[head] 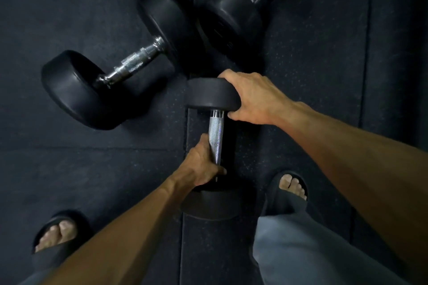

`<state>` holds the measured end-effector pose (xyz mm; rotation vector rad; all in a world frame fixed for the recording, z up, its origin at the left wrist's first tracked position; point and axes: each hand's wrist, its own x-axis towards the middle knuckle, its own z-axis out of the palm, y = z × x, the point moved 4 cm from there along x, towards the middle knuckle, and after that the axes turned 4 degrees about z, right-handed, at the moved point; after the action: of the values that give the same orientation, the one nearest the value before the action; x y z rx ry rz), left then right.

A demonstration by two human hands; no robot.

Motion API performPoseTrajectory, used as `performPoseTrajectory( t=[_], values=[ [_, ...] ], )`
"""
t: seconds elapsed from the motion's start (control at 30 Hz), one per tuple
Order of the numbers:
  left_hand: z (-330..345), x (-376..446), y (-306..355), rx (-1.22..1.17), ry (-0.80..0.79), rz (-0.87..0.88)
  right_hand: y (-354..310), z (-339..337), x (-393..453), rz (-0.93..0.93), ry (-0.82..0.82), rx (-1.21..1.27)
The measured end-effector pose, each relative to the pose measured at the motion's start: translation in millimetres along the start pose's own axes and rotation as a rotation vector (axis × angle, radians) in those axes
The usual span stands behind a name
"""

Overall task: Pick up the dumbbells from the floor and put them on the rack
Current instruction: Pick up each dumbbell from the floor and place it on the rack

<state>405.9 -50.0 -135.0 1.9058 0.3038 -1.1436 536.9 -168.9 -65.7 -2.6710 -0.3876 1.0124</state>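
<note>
A black dumbbell (215,132) with a knurled chrome handle lies lengthwise on the dark rubber floor between my feet. My left hand (201,164) is wrapped around the near part of its handle. My right hand (250,97) grips the right side of its far head. A larger black dumbbell (129,65) lies slanted on the floor to the upper left. Another large dumbbell (240,4) lies at the top centre, partly cut off by the frame. No rack is in view.
Dark speckled rubber floor mats (312,65) with seams cover the ground. My feet in black slide sandals stand at the lower left (58,236) and right (291,190) of the held dumbbell. Grey trouser legs (301,250) show at the bottom.
</note>
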Motion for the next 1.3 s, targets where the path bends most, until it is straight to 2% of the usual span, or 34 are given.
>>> performPoseTrajectory(
  t=[0.13, 0.33, 0.63, 0.93, 1.17, 1.3],
  values=[
    [5, 1, 1, -0.026, 0.036, -0.050, -2, -2, -1, -0.011, 0.015, 0.012],
    [6, -12, 5, 0.083, 0.067, -0.081, -1, -5, -24, 0.035, 0.054, 0.061],
    [-33, -117, 36, 0.263, -0.059, -0.042, -47, -59, -114, 0.127, 0.073, 0.221],
    [-109, -279, 138, 0.423, -0.025, 0.110, -136, -202, -242, 0.098, 0.261, 0.255],
    [-171, -434, 274, 0.659, -0.014, 0.310, -198, -345, -385, 0.166, 0.462, 0.273],
    [-190, -519, 356, 0.779, -0.003, 0.492, -218, -418, -484, 0.234, 0.676, 0.288]
  ],
)
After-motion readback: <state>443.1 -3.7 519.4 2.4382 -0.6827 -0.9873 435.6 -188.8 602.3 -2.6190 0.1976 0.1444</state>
